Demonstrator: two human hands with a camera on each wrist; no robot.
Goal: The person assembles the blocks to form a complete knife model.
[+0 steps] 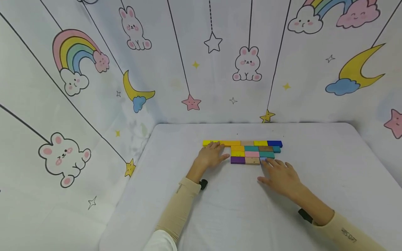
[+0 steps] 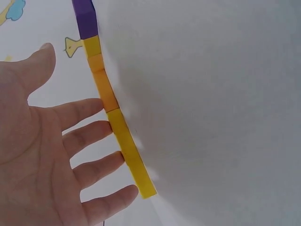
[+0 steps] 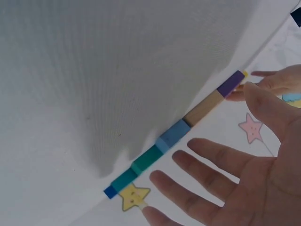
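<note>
Flat coloured wooden blocks lie in several rows pushed together on the white table. In the back row, a yellow block (image 1: 211, 142) and an orange block (image 1: 230, 143) extend left past the other rows. My left hand (image 1: 211, 156) rests its spread fingertips against these two. At the front stand a purple block (image 1: 237, 160), a beige block (image 1: 252, 160) and a light blue block (image 3: 174, 133). The right hand (image 1: 282, 177) has its fingers spread beside the light blue block and partly hides it in the head view; whether they touch it I cannot tell.
The middle rows hold a pink block (image 1: 252, 154), a brown block (image 1: 265, 149) and teal ones. A dark blue block (image 1: 275, 143) ends the back row. The white tabletop (image 1: 226, 209) meets a wall printed with cartoon rabbits, stars and moons behind the blocks.
</note>
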